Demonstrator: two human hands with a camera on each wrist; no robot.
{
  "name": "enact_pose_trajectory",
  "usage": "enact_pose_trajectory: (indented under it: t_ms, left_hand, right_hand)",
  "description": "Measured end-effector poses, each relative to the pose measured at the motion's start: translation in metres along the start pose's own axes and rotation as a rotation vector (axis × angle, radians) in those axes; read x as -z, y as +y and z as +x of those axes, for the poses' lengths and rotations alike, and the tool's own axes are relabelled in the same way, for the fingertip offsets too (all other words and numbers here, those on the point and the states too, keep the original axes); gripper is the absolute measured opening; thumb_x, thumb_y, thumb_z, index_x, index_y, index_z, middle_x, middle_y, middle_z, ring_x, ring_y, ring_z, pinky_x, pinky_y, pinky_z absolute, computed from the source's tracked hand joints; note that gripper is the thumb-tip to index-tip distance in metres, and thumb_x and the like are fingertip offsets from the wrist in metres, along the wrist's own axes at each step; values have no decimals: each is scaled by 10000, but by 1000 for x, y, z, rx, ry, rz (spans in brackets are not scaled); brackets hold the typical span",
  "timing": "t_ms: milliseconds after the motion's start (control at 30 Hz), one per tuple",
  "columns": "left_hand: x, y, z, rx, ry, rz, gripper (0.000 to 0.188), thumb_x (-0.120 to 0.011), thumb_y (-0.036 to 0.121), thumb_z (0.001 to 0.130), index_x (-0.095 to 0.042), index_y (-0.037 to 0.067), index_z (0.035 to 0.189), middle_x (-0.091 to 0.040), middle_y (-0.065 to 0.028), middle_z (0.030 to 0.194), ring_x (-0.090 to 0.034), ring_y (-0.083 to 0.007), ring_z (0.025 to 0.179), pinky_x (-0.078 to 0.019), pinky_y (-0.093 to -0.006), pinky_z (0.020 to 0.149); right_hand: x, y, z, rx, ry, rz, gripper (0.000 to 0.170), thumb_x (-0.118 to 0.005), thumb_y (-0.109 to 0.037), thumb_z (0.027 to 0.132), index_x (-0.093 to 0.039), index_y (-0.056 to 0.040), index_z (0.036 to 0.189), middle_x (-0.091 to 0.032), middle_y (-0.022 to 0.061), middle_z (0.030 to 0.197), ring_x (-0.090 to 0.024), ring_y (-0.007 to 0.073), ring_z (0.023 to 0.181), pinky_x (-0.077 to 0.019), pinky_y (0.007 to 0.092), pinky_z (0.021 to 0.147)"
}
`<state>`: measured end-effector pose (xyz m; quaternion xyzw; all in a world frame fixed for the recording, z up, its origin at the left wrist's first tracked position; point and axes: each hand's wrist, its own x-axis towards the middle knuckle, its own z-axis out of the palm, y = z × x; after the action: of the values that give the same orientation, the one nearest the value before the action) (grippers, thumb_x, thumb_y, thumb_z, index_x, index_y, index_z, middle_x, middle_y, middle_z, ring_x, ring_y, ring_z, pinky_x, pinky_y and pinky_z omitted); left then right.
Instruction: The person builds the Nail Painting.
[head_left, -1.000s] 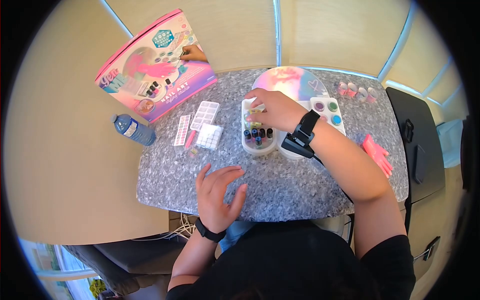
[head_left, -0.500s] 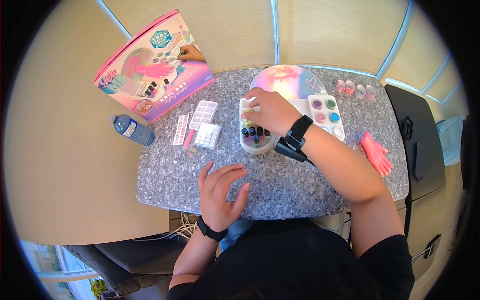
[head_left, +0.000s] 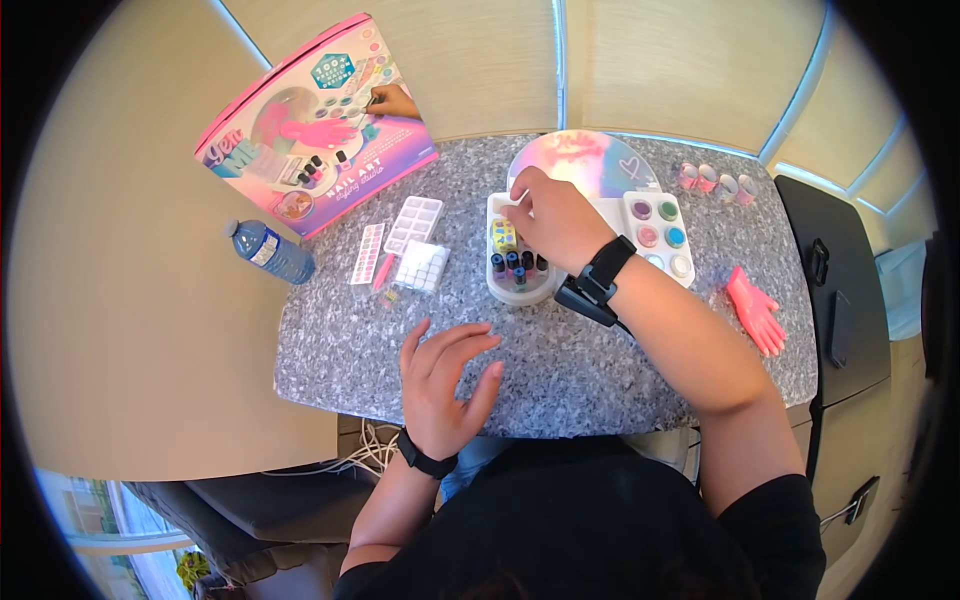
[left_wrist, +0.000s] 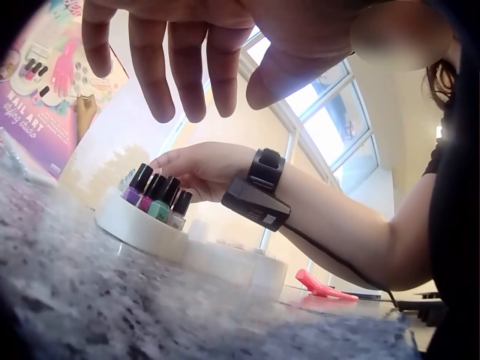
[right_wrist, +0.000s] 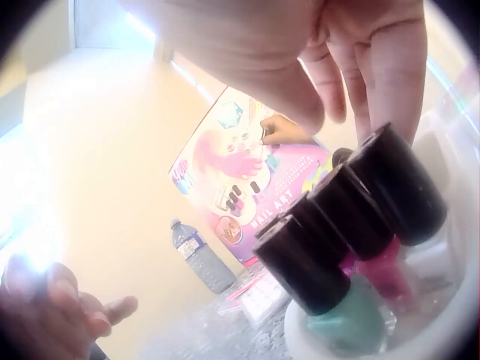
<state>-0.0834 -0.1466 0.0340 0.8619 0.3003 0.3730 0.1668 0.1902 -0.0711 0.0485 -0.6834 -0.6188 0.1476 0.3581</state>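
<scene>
My right hand [head_left: 560, 225] reaches over the left compartment of a white nail studio tray [head_left: 518, 297], fingers pointing down and nothing visible between them. Just below its fingertips lies a small yellow patterned piece [head_left: 503, 236]. Several black-capped nail polish bottles [head_left: 519, 262] stand in the compartment's near end; a teal bottle [right_wrist: 349, 319] and a pink one [right_wrist: 386, 274] show up close in the right wrist view. Over the table's front part, my left hand [head_left: 440, 390] hovers with fingers spread and loosely bent, holding nothing.
To the left lie a compartment tray [head_left: 413, 225], a nail sheet [head_left: 368, 253], a pink stick [head_left: 383, 272] and a pack of white cubes [head_left: 422, 267]. A water bottle [head_left: 271, 252] and the kit box [head_left: 320, 130] stand beyond. Glitter pots [head_left: 648, 236] and a pink model hand [head_left: 756, 312] are right.
My right hand has drawn up and slightly right off the yellow piece, which now shows in the compartment. The left hand stays nearly where it was.
</scene>
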Motion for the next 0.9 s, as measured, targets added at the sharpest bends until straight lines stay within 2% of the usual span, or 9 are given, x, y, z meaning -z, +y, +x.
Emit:
enact_pose_trajectory:
  t_ms: [167, 300, 367, 500, 533, 667, 733, 800, 900]
  left_hand:
    - [1, -3, -2, 12, 3, 0, 227, -811, 82, 927, -791, 125, 1149, -815, -70, 1280, -740, -277, 1259, -384, -575, 1276]
    - [3, 0, -1, 8, -14, -6, 210, -820, 105, 941, -799, 145, 1146, -805, -57, 1300, -734, -264, 1243, -379, -561, 1273]
    - [2, 2, 2, -2, -26, -24, 196, -807, 87, 935, -794, 132, 1126, -813, -76, 1285, -743, -287, 1239, -383, -575, 1275]
    - [2, -3, -2, -6, -13, -20, 202, -793, 65, 934, -792, 123, 1128, -814, -84, 1276, -745, -293, 1229, -380, -576, 1281]
    - [3, -4, -2, 2, -7, -16, 216, -813, 71, 930, -800, 136, 1136, -810, -65, 1278, -738, -268, 1233, -380, -561, 1277]
    - [5, -9, -5, 21, 10, -14, 238, -831, 70, 921, -802, 143, 1146, -807, -48, 1279, -733, -247, 1232, -379, -549, 1274]
    - [5, -7, -3, 25, 18, -25, 223, -805, 55, 922, -793, 130, 1131, -812, -71, 1267, -741, -284, 1218, -388, -567, 1272]
    - [4, -5, -1, 33, 24, -37, 209, -779, 39, 923, -785, 116, 1117, -817, -94, 1256, -750, -321, 1205, -397, -586, 1270]
    - [1, -3, 2, 19, 12, -31, 208, -778, 38, 922, -783, 116, 1115, -816, -90, 1257, -749, -316, 1209, -399, -583, 1269]
  right_hand:
    - [3, 10, 2, 110, -125, 30, 284, -762, -29, 987, -674, -39, 1257, -814, 198, 1091, -820, 333, 1013, -640, 421, 892]
    - [7, 2, 0, 36, -204, 49, 307, -772, -17, 962, -676, -27, 1253, -813, 182, 1143, -803, 327, 1108, -627, 407, 957]
    - [6, 11, -3, 124, -95, 83, 255, -752, -52, 972, -688, -25, 1217, -807, 198, 1053, -788, 401, 1045, -620, 478, 928]
    - [39, 27, -2, 253, 78, 97, 282, -761, -58, 961, -714, -46, 1239, -819, 140, 1072, -791, 354, 1071, -620, 459, 939]
    - [62, 27, -4, 155, 50, 58, 326, -764, -33, 993, -689, -39, 1311, -807, 134, 1185, -806, 288, 1094, -647, 398, 937]
    - [138, 91, -6, -85, 263, -277, 391, -792, -124, 984, -695, -108, 1363, -803, 152, 1246, -806, 322, 1061, -639, 436, 918]
    - [169, 149, -14, -174, 216, -659, 442, -848, -180, 928, -733, -159, 1354, -797, 164, 1273, -784, 362, 1129, -622, 493, 985]
    - [187, 165, -14, -504, 7, -697, 317, -805, -311, 997, -796, -268, 1311, -774, 152, 1348, -723, 384, 1276, -586, 509, 1114]
    - [183, 189, -18, -563, -42, -886, 273, -754, -365, 1042, -812, -371, 1309, -754, 116, 1413, -684, 376, 1355, -571, 531, 1148]
